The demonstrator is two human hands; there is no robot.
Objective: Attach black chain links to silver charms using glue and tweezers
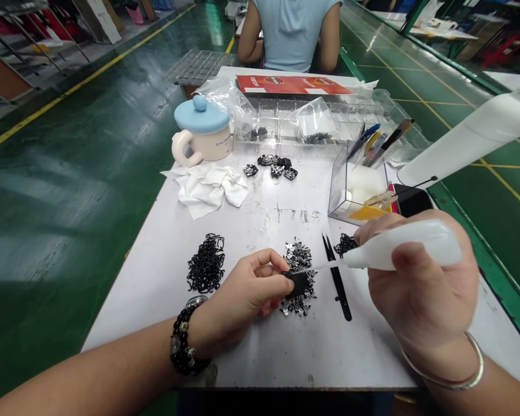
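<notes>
At the lower left of the frame, the left hand [247,289] is wearing a bracelet [182,341] of glossy black beads, with a few greyish ones, at its wrist. At the lower right, the right hand [420,289] is wearing a thin silver bangle [459,375].

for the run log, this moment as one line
left hand: pinches small black part | right hand: grips white squeeze bottle, nozzle tip at part | black tweezers: lying on table

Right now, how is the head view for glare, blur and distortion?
Head view: glare streaks the green floor; straight lines bow toward the edges; right hand with white squeeze bottle and left hand pinching a small black part are sharp; shadows on the table are faint.
</notes>
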